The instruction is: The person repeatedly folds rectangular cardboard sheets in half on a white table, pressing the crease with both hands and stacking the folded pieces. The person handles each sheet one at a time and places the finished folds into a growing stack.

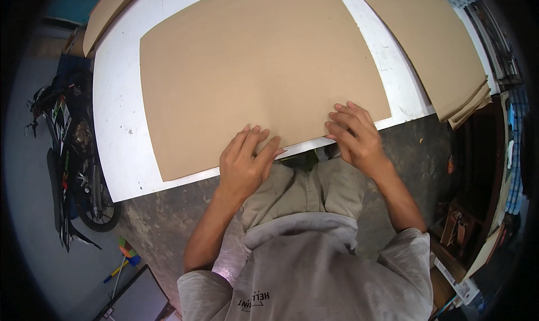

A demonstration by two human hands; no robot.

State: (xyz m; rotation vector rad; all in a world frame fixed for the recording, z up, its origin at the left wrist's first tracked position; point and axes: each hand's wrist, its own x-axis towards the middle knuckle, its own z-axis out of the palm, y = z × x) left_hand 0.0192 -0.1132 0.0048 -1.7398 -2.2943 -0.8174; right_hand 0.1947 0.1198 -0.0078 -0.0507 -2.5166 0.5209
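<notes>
A large brown cardboard sheet (pixel 252 68) lies flat on a white tabletop (pixel 120 136), its near edge close to the table's front edge. Upon its near edge rests my left hand (pixel 246 161), fingers apart and slightly bent, tips on the board, thumb by the edge. Further right, my right hand (pixel 356 138) touches the same edge with its fingers spread on the sheet near the right corner. Neither hand is closed around anything that I can see. Whether either thumb reaches under the edge cannot be told.
A stack of cardboard sheets (pixel 429 46) lies at the table's right, overhanging the front edge. Another cardboard piece (pixel 109 15) is at the far left. A motorcycle (pixel 70 152) stands left of the table; a dark wooden shelf (pixel 474 209) is on the right.
</notes>
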